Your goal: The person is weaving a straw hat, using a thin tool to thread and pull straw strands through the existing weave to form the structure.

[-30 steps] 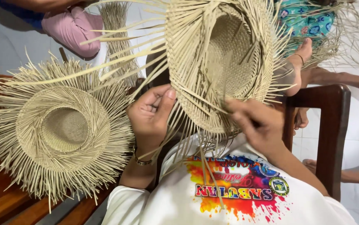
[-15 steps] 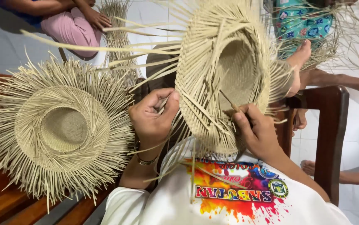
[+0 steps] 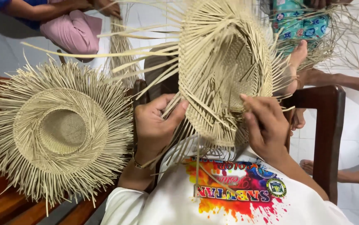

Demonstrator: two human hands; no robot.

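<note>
I hold a half-woven straw hat (image 3: 225,75) up on edge in front of my chest, its loose strands sticking out all round. My left hand (image 3: 156,125) pinches strands at the hat's lower left rim, thumb pressed against the weave. My right hand (image 3: 265,125) grips the lower right part of the brim, fingers curled over the woven edge. A second straw hat (image 3: 58,133) with long unwoven strands lies flat to my left on a wooden bench (image 3: 4,204).
A dark wooden chair frame (image 3: 327,137) stands to the right. A person in pink (image 3: 71,29) sits on the white tiled floor at the top left with a bundle of straw (image 3: 119,50). Another person's feet and straw (image 3: 312,46) are at the top right.
The hat has turned more on edge and shifted slightly right. My left thumb has moved onto the rim strands, and my right hand has slid up along the brim.
</note>
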